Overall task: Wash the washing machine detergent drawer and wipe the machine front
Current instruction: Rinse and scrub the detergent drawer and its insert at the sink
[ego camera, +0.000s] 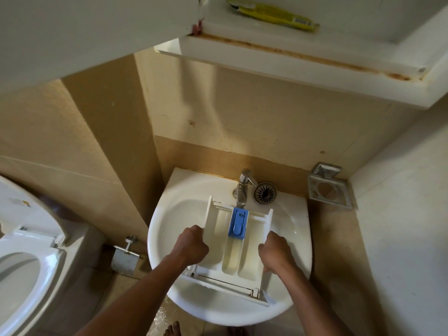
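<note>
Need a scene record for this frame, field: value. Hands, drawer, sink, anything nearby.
left hand: grips left wall of drawer
right hand: grips drawer's right wall
drawer: over sink, far end under tap
blue insert: in drawer's middle channel, just below spout
water: cannot tell if running
strainer: on sink ledge, right of tap
toilet: left of sink, lid up

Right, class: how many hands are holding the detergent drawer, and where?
2. The left hand grips the detergent drawer by its left wall; the right hand grips its right wall. No other hand shows.
</note>
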`<state>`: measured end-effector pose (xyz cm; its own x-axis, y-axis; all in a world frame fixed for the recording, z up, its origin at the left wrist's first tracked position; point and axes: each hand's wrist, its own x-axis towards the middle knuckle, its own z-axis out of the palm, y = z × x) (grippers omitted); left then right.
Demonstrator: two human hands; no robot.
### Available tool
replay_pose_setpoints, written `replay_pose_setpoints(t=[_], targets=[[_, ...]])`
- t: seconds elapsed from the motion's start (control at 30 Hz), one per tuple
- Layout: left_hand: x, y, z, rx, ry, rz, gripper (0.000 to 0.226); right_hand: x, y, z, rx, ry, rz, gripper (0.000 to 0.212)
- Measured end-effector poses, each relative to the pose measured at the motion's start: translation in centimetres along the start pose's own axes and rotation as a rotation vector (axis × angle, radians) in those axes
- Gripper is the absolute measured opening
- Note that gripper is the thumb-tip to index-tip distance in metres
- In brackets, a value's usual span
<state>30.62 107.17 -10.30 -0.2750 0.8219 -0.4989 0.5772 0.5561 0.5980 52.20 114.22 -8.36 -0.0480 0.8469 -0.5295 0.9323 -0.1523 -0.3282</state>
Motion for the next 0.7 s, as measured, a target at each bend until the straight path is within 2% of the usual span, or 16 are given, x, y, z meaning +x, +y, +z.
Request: replay_pose_setpoints(t=[0.47, 0.7], targets=[[-0.42, -0.03, 0.12, 0.003, 0.018, -0.004, 0.038, -0.51, -0.02, 0.02, 0.015, 0.002, 0.004, 0.017], [-0.48, -0.01, 0.25, 0.012, 0.034, -0.006, 0.041, -0.78, -0.27, -0.27, 0.02, -0.012, 0.017, 0.013]])
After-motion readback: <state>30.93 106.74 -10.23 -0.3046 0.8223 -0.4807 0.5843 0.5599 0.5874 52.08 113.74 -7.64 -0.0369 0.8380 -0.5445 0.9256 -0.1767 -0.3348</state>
